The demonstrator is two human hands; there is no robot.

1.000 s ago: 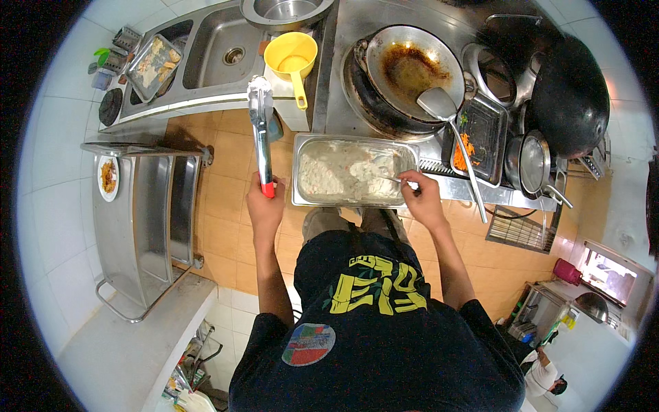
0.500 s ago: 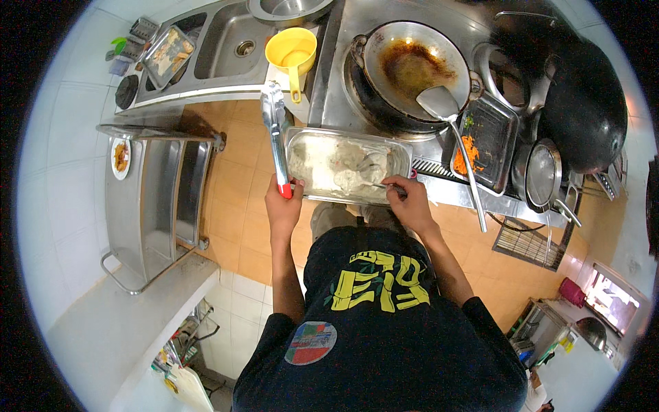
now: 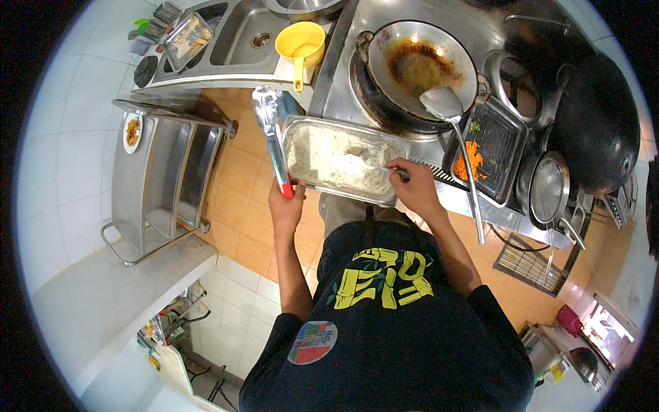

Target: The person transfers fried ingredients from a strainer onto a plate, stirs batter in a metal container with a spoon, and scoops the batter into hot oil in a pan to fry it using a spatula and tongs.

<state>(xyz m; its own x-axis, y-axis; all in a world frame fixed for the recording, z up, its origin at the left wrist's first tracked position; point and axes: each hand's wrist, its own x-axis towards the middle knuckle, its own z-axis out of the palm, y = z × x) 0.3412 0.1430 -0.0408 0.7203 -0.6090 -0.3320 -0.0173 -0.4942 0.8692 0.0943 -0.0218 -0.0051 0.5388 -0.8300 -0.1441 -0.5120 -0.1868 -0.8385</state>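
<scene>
Steel kitchen counter point(image 3: 343, 69); tray point(image 3: 302, 130), wok point(image 3: 419, 65), orange floor tiles point(image 3: 237, 172).

A stained wok point(image 3: 420, 69) is seen on the stove with a ladle point(image 3: 445, 104) resting across it. A yellow jug point(image 3: 300, 42) stands beside the sink point(image 3: 240, 41); shredded carrot point(image 3: 467, 159) lies in a dark tray point(image 3: 495, 147).
</scene>
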